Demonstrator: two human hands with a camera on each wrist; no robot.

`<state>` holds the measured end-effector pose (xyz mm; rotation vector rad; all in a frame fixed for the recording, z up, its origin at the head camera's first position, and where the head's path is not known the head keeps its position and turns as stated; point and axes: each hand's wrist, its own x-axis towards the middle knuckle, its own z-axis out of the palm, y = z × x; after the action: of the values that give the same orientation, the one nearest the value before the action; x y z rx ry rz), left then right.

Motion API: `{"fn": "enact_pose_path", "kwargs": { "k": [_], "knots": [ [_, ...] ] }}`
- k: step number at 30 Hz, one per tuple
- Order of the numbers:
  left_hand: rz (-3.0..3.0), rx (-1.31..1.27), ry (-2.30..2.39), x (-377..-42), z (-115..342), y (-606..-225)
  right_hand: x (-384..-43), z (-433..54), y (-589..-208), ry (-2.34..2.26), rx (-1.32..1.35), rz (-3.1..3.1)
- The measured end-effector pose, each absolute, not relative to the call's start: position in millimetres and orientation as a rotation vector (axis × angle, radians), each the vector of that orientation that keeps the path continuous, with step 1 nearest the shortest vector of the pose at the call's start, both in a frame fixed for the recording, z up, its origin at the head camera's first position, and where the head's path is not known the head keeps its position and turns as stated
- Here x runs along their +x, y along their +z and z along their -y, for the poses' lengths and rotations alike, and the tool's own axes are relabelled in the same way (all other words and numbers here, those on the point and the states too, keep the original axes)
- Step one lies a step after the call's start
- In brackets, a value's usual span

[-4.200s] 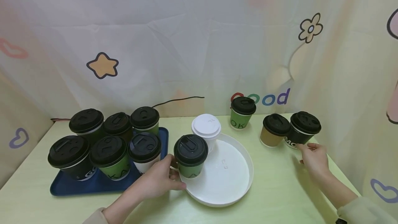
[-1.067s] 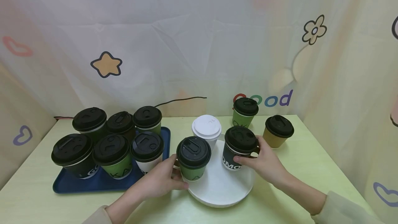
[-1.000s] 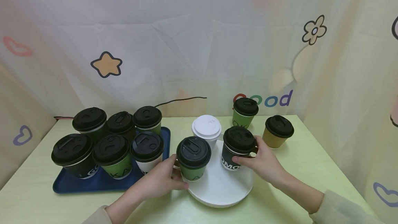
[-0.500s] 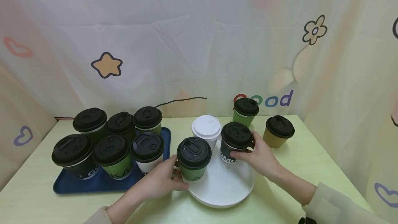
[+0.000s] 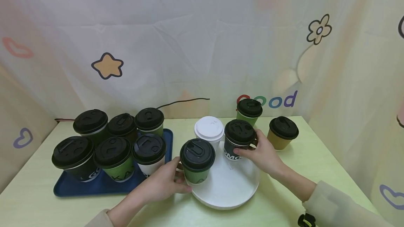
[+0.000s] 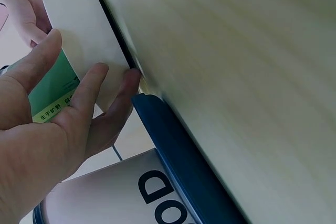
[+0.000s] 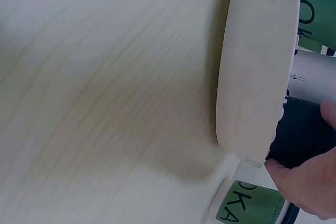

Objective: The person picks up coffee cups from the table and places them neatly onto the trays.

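My left hand [image 5: 164, 180] is beside the round white tray [image 5: 225, 200], its fingers extended. In the left wrist view its fingertips [image 6: 97, 69] lie against the tray's side wall. A green paper cup with a black lid [image 5: 197, 160] stands on the tray's left part, close to that hand. My right hand [image 5: 266, 153] grips a black paper cup [image 5: 235, 150], lid on, upright over the back right of the tray. In the right wrist view the cup's base is by the tray's rim. A white-lidded white cup [image 5: 209, 129] stands behind and between these two.
On the left, a blue tray [image 5: 107, 190] holds several lidded cups, among them a white one [image 5: 149, 153] near my left hand. Behind the round tray stand a green cup [image 5: 249, 109] and a brown cup [image 5: 281, 134] on the table. A printed curtain [image 5: 189, 45] hangs behind.
My right hand has taken the black cup from the table's right side to the round tray, then moved it slightly towards the back. My left hand stays nearly still.
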<state>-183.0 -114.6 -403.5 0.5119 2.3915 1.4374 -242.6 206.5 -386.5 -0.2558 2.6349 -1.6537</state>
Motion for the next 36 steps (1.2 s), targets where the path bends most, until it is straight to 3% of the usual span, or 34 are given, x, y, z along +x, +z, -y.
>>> {"fn": "enact_pose_path", "kwargs": {
  "k": [16,28,36],
  "knots": [
    [-2.405,0.484,1.441,-182.1,118.0,-400.6,-232.0,-228.6,-381.8,-1.675,-0.22,-2.746],
    [-2.439,0.429,1.42,-180.9,118.7,-398.8,-225.5,-260.2,-391.2,-1.648,0.216,-2.91],
    [-2.457,0.418,1.386,-181.6,119.4,-396.2,-225.2,-281.3,-395.5,-1.583,0.307,-2.82]
  ]
}}
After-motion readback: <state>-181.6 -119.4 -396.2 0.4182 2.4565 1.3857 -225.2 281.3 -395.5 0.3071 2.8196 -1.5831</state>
